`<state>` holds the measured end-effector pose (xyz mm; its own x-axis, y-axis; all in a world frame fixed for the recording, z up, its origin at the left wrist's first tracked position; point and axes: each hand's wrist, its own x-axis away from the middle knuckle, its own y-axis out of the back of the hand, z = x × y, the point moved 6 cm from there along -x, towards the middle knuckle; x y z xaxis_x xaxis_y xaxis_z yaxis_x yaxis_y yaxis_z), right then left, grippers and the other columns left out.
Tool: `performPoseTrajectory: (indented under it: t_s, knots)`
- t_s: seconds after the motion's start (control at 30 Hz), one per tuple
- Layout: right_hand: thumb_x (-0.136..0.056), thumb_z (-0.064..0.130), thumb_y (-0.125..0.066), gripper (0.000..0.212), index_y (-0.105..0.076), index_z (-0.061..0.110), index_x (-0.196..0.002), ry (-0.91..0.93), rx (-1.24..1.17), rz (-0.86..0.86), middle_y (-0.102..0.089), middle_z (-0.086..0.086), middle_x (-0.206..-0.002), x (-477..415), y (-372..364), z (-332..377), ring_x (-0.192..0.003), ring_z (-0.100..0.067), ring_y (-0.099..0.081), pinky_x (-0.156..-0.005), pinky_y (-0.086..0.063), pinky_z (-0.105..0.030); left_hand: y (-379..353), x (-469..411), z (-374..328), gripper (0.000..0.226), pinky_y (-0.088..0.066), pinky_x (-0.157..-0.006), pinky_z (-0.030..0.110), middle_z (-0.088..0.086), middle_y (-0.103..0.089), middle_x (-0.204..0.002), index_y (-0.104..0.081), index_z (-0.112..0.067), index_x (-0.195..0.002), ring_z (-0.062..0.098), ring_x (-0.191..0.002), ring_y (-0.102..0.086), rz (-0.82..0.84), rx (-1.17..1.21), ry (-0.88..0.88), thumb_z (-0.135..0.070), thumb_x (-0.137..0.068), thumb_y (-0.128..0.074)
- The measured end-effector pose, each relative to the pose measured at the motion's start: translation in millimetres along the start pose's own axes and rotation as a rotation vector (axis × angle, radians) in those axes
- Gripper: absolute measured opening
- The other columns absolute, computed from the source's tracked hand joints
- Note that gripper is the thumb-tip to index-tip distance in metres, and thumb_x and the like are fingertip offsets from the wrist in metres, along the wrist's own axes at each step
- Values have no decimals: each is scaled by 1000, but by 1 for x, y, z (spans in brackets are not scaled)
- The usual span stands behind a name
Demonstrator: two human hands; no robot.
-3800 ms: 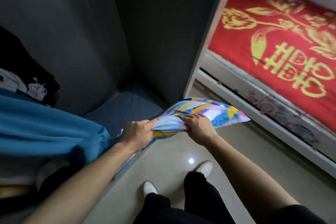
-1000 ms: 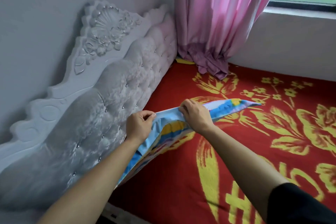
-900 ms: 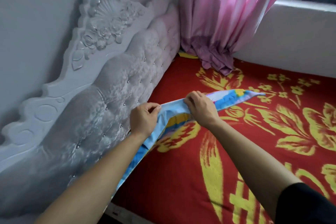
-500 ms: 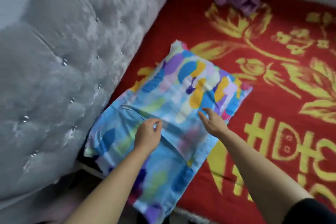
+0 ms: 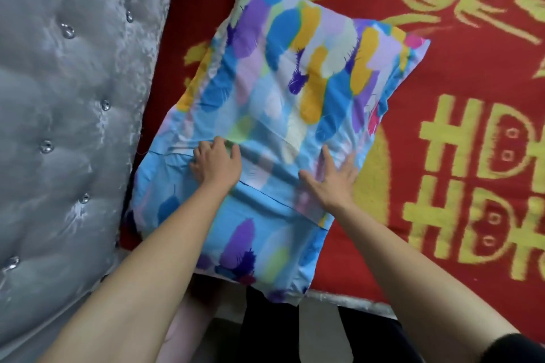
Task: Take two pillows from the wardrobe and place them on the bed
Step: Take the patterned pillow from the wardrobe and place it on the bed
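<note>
Bed surface: we are looking down on a red blanket (image 5: 442, 103) with yellow flower and character patterns, filling the right and upper middle of the frame.
Headboard: a grey tufted headboard (image 5: 67, 103) with shiny studs is filling the left side.
Pillow: the pillow (image 5: 283, 74), in a blue, purple and yellow feather print, is lying flat on the blanket at centre frame, just beside the headboard; its near corner is hanging over the bed edge at lower centre.
Left hand: our left hand (image 5: 216, 163) is pressing on the pillow, fingers curled and bunching the cover a little, not clamped.
Right hand: our right hand (image 5: 331, 178) is resting flat, fingers spread apart, gripping nothing.
Below the edge: dark trouser legs (image 5: 271, 330) are showing at the bottom.
</note>
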<state>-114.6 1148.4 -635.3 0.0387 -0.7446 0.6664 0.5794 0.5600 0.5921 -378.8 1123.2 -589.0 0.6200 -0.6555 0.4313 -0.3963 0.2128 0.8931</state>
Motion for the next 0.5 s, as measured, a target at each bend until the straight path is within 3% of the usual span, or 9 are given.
performPoseTrajectory:
  t_s: [0.13, 0.27, 0.33, 0.4, 0.5]
  knots:
    - [-82, 49, -70, 91, -11, 45, -152, -21, -199, -145, 16, -23, -160, 6, -14, -8, -148, -38, 10, -119, -7, -44, 12, -35, 9, 42, -35, -100, 53, 19, -42, -139, -52, -12, -126, 38, -128, -37, -148, 17, 24, -40, -94, -48]
    - [-79, 44, -75, 104, -2, 41, -153, -80, -273, -269, 9, -24, -160, 7, -26, -6, -149, -37, 0, -118, -15, -45, 17, -74, 29, 54, -28, -108, 56, 14, -29, -156, -40, -14, -141, 35, -141, -27, -81, 32, 20, -42, -96, -48]
    - [-77, 45, -77, 109, 0, 39, -154, -132, -302, -326, -6, -27, -158, 6, -27, -7, -146, -39, -13, -116, -21, -46, 17, -86, 35, 50, -33, -105, 53, 16, -45, -146, -48, -18, -138, 38, -133, -40, -31, 50, 21, -45, -96, -49]
    - [-75, 47, -77, 108, -1, 40, -153, -148, -292, -373, -27, -27, -147, 7, -26, -5, -134, -42, -32, -110, -31, -47, 23, -89, 33, 37, -44, -90, 45, 20, -63, -124, -64, -15, -119, 40, -115, -55, -79, 80, -9, -40, -96, -52]
    - [-78, 46, -73, 99, -9, 39, -152, -84, -214, -488, -37, -26, -129, 14, -20, 12, -118, -44, -42, -106, -37, -49, 41, -81, 25, 31, -34, -64, 38, 26, -66, -96, -66, -4, -88, 43, -91, -58, -214, 90, -61, -30, -97, -52]
